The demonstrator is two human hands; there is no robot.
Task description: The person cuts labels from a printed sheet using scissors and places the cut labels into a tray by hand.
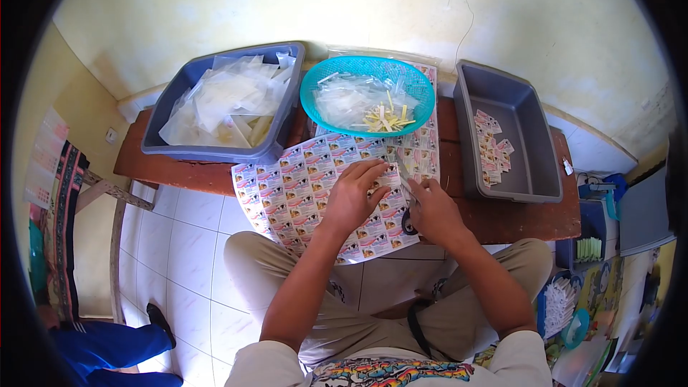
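A long red-brown wooden table [516, 221] carries the work in this room, with a blue-gray rectangular plastic bin [215, 153] of clear plastic pieces at ten o'clock from the seated person and a dark gray rectangular plastic bin [536, 147] at two. Between them, a broad white paper sheet [283, 197] printed with rows of small colored labels lies across the table's near side, its lower edge hanging toward six o'clock above the lap. A turquoise oval mesh basket [308, 109] stands at twelve.

The sheet looks light and floppy, likely to curl where unsupported and easy to crease or tear; it is best held flat-fingered close to the cut, on the eleven o'clock side of the blades.

There the left hand [351, 197] lies palm down, its fingers toward one o'clock and thumb spread below them, paper between; from here I cannot tell whether they pinch it. The right hand [435, 213], forearm angled toward eleven, is curled around metal scissors [402, 170] with black handles, the blades pointing to about twelve. Smallest of all, printed paper labels [489, 147] lie loose in the dark gray bin.
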